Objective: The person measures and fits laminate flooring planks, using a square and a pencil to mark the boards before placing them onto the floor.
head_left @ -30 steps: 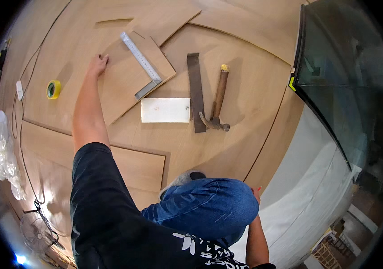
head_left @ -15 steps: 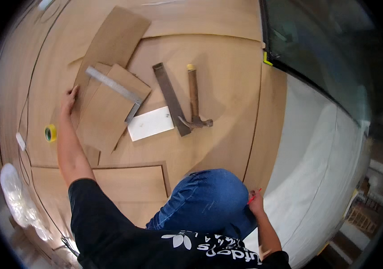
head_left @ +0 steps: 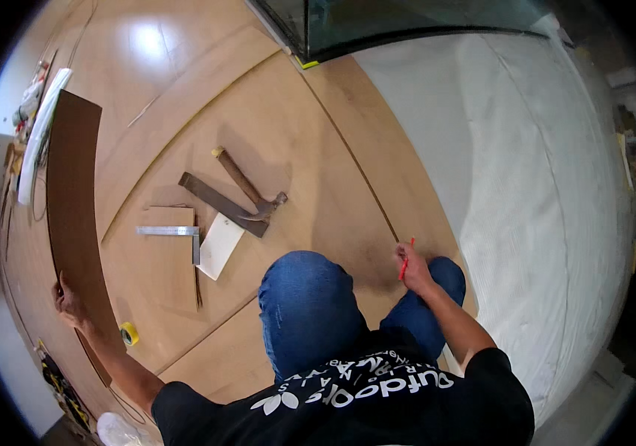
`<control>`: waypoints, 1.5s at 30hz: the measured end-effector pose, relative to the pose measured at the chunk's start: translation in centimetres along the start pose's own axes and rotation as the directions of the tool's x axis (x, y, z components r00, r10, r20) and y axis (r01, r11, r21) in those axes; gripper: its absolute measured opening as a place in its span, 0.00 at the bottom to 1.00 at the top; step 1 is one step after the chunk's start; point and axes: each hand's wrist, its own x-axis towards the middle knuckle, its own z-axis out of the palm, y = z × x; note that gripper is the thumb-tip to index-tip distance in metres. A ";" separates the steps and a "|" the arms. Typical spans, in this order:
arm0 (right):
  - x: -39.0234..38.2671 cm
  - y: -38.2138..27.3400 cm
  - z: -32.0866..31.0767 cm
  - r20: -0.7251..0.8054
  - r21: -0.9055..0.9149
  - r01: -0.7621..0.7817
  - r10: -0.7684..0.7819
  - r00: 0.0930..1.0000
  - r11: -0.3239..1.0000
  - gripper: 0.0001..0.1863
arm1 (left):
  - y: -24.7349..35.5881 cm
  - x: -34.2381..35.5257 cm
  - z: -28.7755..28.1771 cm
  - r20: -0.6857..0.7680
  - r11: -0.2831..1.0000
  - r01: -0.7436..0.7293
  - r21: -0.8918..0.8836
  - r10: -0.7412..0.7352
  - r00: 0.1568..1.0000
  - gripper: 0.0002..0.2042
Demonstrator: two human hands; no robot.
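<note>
On the left, my left hand [head_left: 70,303] is closed on the long edge of a brown wooden board [head_left: 78,201], which is lifted and tilted. My right hand [head_left: 416,273], over my knee on the right, grips a thin red pencil or pen [head_left: 405,260]. Between my hands lie smaller thin wooden boards [head_left: 171,271] with a metal try square [head_left: 165,231] across them. Next to these is a white rectangular piece [head_left: 220,247]. A claw hammer [head_left: 242,180] rests with its head on a dark flat bar [head_left: 217,202].
A yellow roll of tape [head_left: 130,334] sits by my left forearm. Large wood panels [head_left: 310,156] with seams cover the floor. White sheeting [head_left: 511,186] spreads along the right. A dark-framed glass panel [head_left: 407,18] stands at the far side. Tools and cables line the left edge.
My left hand has lifted the brown board off the smaller boards and swung it left. My right hand has come up and forward with the red pencil or pen. The view has turned.
</note>
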 end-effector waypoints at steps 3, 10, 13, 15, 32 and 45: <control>3.3 -4.5 0.7 -0.038 0.211 0.122 -0.116 0.992 0.970 0.15 | 7.5 -2.6 -2.7 -0.065 0.966 -0.095 -0.239 0.082 0.995 0.21; 6.3 -21.9 -3.0 -0.283 0.507 0.570 -0.500 0.818 0.646 0.28 | 28.5 -9.7 2.5 0.312 0.574 0.043 -0.818 0.378 0.872 0.15; 5.7 -27.2 -8.7 -0.459 0.559 0.688 -0.519 0.721 0.463 0.29 | 41.8 -18.3 5.8 0.407 0.389 0.207 -0.898 0.551 0.729 0.12; 5.8 -25.2 -12.1 -0.559 0.274 0.760 -0.546 0.624 0.589 0.24 | 49.7 -25.4 7.7 0.518 0.332 0.400 -0.855 0.597 0.613 0.13; 13.4 0.7 -36.2 -0.684 -0.034 0.119 -0.110 0.721 0.992 0.17 | 53.6 -42.7 54.9 0.777 0.837 -0.469 -0.280 0.485 0.401 0.31; 36.1 6.0 -26.7 -0.347 0.190 -0.063 0.127 0.929 0.980 0.19 | 50.8 -49.1 56.2 0.687 0.762 -0.636 -0.119 0.526 0.501 0.29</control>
